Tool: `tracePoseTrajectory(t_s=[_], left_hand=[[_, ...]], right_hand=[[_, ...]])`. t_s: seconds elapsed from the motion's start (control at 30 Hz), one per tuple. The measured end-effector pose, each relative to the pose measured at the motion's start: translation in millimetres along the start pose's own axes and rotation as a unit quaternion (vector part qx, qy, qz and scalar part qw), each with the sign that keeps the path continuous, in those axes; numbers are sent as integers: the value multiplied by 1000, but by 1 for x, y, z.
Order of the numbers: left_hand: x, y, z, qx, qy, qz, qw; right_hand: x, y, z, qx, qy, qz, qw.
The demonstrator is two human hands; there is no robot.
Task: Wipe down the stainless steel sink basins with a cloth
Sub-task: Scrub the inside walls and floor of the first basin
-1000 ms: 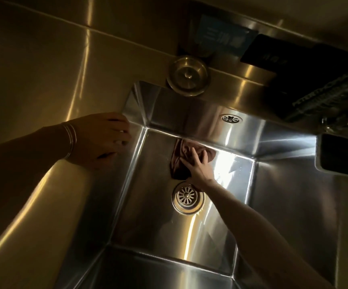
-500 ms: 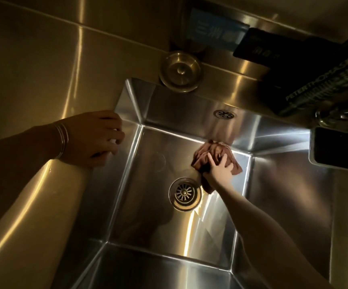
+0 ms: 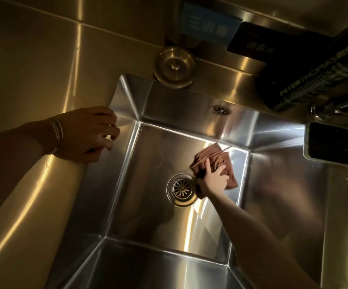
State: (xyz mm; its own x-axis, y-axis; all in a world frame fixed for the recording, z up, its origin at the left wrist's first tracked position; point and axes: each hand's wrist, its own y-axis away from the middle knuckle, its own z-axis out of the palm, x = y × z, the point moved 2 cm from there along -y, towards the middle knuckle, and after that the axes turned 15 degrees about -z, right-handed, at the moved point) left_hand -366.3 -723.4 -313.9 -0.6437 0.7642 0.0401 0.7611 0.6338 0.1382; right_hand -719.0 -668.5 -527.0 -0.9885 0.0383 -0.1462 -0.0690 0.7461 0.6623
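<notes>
Right hand (image 3: 215, 180), fingers (image 3: 207, 166) flat on cloth (image 3: 217, 156) by drain (image 3: 181, 188), left hand (image 3: 87, 134) seemingly gripping sink rim (image 3: 116, 91)

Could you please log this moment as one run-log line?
step: wiping basin floor | right hand: presses cloth beside drain | left hand: holds sink edge

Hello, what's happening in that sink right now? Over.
Left hand curled over stainless steel sink basin's left rim. Right hand flat on crumpled reddish-brown cloth on its floor, beside round metal drain strainer. Nothing blocking the cloth.
</notes>
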Motion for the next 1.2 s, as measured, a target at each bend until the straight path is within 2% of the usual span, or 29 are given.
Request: tracePoseTrajectory(t_s=[0.1,0.2,0.27,0.4,0.57,0.67,0.73,0.8,0.9,1.07,1.2], left_hand=[[-1,0,0,-11,4,-3,1000],[-4,2,3,-15,1,-5,1000],[-4,2,7,-21,-3,-11,1000],[-7,4,8,-40,-19,-24,999],[-4,4,4,-45,-55,-20,997],[1,2,1,-47,-79,-23,996],[8,-4,-4,-48,-110,-53,991],[25,-7,-6,-72,-142,-90,983],[64,-22,-12,-18,-68,-49,996],[132,-39,-11,-70,-103,-114,986],[187,-7,3,-125,-84,-130,980]], right_hand=[[-7,10,3,-2,29,-55,998],[22,-2,-20,2,129,-124,984],[41,-11,-29,-18,162,-125,979],[26,0,-15,-36,118,-88,988],[10,46,35,-40,99,-117,987],[15,57,37,-54,79,-115,989],[16,65,30,-43,55,-116,991],[13,81,25,-32,44,-129,990],[-2,121,21,-33,8,-168,985],[-36,191,-2,28,13,-217,976],[-48,242,-25,64,6,-221,973]])
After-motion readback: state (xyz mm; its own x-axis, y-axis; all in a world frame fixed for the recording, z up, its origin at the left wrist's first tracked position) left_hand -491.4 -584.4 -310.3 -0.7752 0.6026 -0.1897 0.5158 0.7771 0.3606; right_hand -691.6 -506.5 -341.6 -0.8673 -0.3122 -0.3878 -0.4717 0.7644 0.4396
